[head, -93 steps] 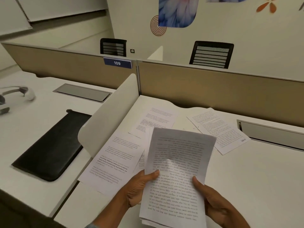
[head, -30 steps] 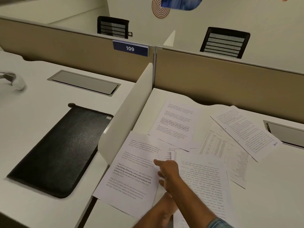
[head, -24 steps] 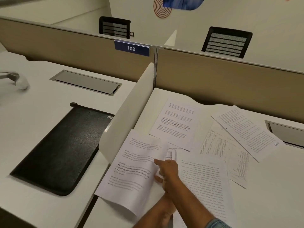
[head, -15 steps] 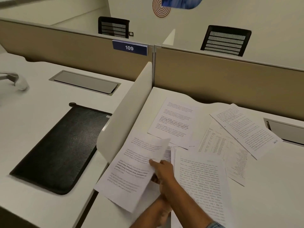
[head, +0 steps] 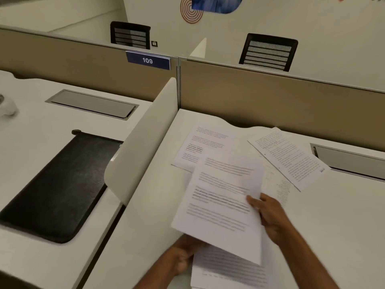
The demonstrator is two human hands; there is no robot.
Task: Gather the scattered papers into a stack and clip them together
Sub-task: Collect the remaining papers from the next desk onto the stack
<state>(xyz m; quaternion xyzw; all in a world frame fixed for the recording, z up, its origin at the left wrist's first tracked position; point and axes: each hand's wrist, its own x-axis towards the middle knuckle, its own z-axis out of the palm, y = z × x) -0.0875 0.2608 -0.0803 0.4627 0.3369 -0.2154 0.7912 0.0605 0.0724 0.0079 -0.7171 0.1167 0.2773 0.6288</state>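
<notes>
Papers [head: 289, 161] are lying scattered on the desk [head: 337, 215]. The right hand [head: 269, 215] is pinching one sheet [head: 218, 203] over the stack [head: 229, 268]. The left hand [head: 181, 259] is sitting half hidden, grip impossible to tell

so one printed sheet [head: 218, 205] is lifted and tilted, pinched at its right edge by the right hand [head: 268, 213], a small pile [head: 229, 268] lies under it right beside the left hand [head: 183, 257], and beyond the right hand there's a flat page [head: 200, 142] up-left and an angled page [head: 289, 157] up-right.
</notes>
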